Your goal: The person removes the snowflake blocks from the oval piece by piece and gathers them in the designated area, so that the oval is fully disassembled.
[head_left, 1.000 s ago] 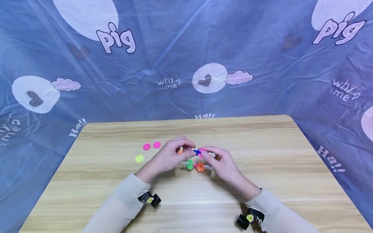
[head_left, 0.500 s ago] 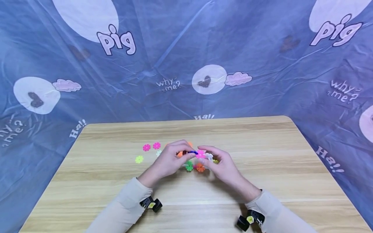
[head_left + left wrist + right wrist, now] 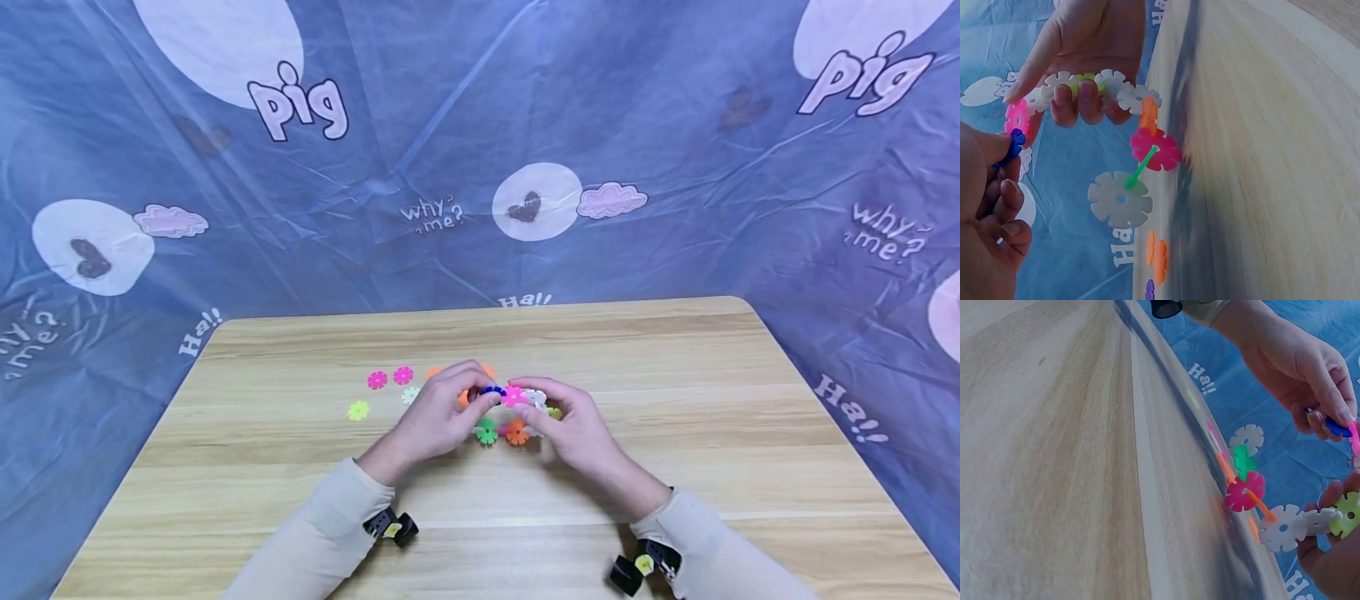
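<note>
Between thumb and fingers, my left hand point(image 3: 442, 412) pinches a blue notched plastic snowflake disc point(image 3: 1015, 145). It meets a pink disc point(image 3: 1017, 117) at the end of a curved chain of interlocked discs; how deeply they are joined I cannot tell. My right hand point(image 3: 573, 421) holds this chain, thumb by the pink disc and fingers curled around the white and yellow discs point(image 3: 1349, 514). From there the chain hangs through an orange disc point(image 3: 1149, 115), a magenta disc point(image 3: 1160, 150) and a green disc point(image 3: 487, 431) to a white disc point(image 3: 1120, 199).
Loose discs lie on the wooden table point(image 3: 300, 475) left of the hands: two pink discs point(image 3: 377, 380), a yellow-green disc point(image 3: 358, 410) and a white disc point(image 3: 410, 395). Orange discs point(image 3: 489, 372) lie behind the left hand. A blue printed cloth point(image 3: 360, 167) surrounds the table's far sides.
The blue disc has shifted slightly left and now shows more edge-on. My left hand has moved a little, uncovering the loose white disc. The right hand stays nearly in place, still gripping the chain.
</note>
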The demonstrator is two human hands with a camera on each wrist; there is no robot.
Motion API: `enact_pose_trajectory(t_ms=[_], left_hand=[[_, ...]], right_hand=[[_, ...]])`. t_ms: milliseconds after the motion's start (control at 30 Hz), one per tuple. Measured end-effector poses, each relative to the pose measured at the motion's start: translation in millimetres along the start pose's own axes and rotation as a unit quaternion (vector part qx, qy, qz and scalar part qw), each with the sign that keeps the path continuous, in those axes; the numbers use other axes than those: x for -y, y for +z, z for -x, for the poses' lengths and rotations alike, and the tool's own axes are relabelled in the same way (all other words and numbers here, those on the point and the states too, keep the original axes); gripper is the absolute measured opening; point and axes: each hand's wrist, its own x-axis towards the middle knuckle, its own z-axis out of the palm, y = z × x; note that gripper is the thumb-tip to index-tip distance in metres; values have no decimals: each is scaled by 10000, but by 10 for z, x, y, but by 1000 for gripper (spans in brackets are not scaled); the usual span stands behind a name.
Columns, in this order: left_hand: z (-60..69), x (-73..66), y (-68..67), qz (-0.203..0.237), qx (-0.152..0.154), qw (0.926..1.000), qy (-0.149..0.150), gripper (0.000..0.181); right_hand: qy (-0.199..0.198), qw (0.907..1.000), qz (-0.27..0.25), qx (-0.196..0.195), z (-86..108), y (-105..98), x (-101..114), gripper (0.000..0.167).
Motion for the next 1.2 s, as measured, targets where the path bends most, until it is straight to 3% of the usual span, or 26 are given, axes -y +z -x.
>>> enact_pose_trajectory(t_ms=[433,667,1033,1200], left_hand=[[24,4,1,-637,32,9980,45,5],[44,24,-63,-239,-125,9996,-36,7],[162,-39,-243,-359,143,9923,-1175,33],[230,9,-316,-162,175,9884,-1497,38]], right_hand=[[3,9999,68,128,8,2,9,36],[33,9999,129,27,3,-23,20,35],[163,9997,152,-22,16,-43,3,35],[174,9995,254,-26,13,-38,4,36]])
